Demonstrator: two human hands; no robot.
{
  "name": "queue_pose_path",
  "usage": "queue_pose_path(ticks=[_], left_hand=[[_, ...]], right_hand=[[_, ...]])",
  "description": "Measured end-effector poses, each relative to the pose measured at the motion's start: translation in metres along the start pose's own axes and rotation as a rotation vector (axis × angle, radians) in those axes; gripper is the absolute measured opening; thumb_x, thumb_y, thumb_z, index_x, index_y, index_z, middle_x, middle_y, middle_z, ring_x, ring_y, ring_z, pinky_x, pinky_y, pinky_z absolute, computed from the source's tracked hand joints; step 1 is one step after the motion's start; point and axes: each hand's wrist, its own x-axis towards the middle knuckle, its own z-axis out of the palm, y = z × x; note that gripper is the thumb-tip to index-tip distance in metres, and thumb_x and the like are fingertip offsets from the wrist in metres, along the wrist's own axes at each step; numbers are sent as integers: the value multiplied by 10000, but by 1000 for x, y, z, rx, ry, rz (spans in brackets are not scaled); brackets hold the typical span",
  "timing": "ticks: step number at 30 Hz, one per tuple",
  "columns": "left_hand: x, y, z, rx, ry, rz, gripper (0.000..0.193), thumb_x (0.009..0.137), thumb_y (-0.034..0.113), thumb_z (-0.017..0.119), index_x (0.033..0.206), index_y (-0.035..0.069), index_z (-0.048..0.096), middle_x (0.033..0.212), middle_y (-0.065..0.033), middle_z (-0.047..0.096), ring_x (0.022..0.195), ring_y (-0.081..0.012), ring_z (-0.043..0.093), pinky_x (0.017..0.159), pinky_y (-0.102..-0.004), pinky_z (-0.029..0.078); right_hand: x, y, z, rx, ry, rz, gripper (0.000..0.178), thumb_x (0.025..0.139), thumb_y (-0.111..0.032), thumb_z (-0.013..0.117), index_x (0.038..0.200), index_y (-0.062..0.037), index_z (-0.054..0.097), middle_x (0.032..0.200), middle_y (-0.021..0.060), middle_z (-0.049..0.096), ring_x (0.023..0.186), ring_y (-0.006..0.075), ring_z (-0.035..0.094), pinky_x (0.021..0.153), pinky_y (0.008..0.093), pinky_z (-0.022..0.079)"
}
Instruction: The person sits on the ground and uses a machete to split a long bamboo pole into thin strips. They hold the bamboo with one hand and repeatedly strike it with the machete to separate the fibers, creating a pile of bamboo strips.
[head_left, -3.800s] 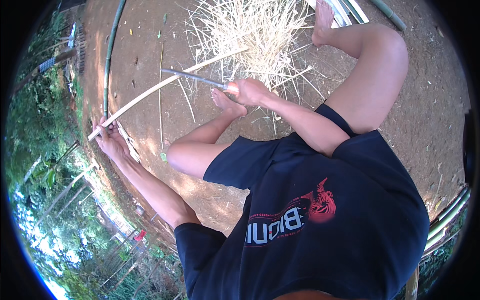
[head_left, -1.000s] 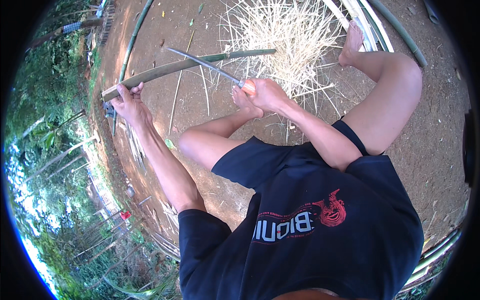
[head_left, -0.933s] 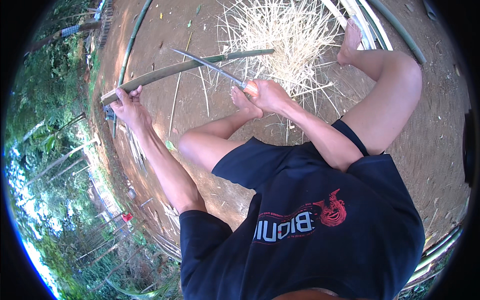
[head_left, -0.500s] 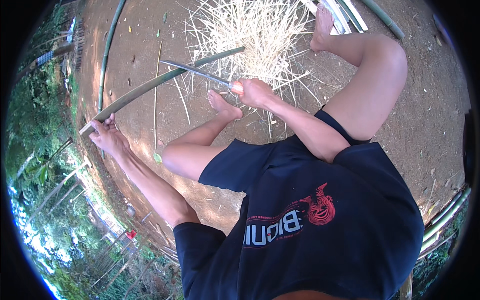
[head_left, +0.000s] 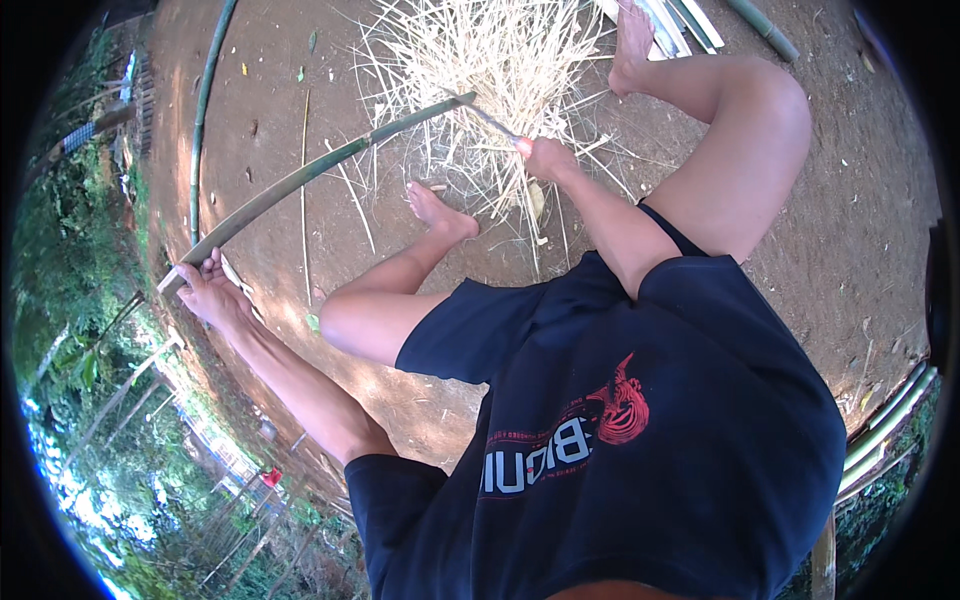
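Observation:
My left hand (head_left: pixel 207 289) is closed around the near left end of a long split bamboo strip (head_left: pixel 290 187). The strip slants up to the right, and its far tip ends over a pile of pale shavings (head_left: pixel 500 70). In my right hand (head_left: pixel 551 160) is a long knife (head_left: pixel 490 121) with an orange-brown handle. Its blade points up and left, with its outer part at the strip's far end; whether it touches the bamboo I cannot tell. My bare feet rest on the dirt on either side of the pile.
A green bamboo pole (head_left: pixel 205 120) lies on the ground to the left. Split bamboo pieces (head_left: pixel 675 25) and another pole (head_left: pixel 762 28) lie at the top right. More cut lengths (head_left: pixel 885 430) are at the right edge. Greenery (head_left: pixel 85 220) borders the left side.
My right hand has moved right and slightly up, carrying the knife from the strip's middle part to its far tip. My left hand keeps its hold, shifting only a little downward.

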Motion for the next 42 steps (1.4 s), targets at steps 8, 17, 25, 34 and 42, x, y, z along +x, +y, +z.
queue_pose_path(ticks=[8,17,25,34,42], left_hand=[[-5,-10,-17,92,304,-49,211,961,171,605,1061,3,527,783,-74,585,558,-121,522,502,-270,522],[-17,-9,-14,255,352,127,141,944,118,553,1026,4,539,899,-105,616,526,-121,506,382,-239,393],[-23,18,8,-242,56,-69,233,928,129,636,1014,-27,487,872,-115,583,692,-181,607,820,-376,625],[-35,14,30,193,136,209,231,938,136,630,980,-26,470,783,-134,624,539,-146,607,501,-253,599],[-35,8,32,277,214,219,266,943,143,622,1058,-37,463,807,-152,628,550,-156,620,456,-229,556]], right_hand=[[4,-6,3,159,-204,75,295,713,-159,605,908,46,688,842,219,690,780,300,698,712,389,520],[-39,-54,2,221,-151,-172,327,739,-154,591,953,76,681,839,249,686,746,324,695,724,404,520],[-78,-84,-8,220,-194,-297,313,803,-167,635,1027,50,668,884,236,690,813,321,692,768,393,536],[-101,-109,-10,137,-119,-486,360,800,-131,626,1157,-89,643,814,173,692,704,285,677,660,404,546],[-97,-105,-5,2,-46,-607,368,802,-72,583,1168,-74,619,816,184,687,698,299,678,658,424,544]])
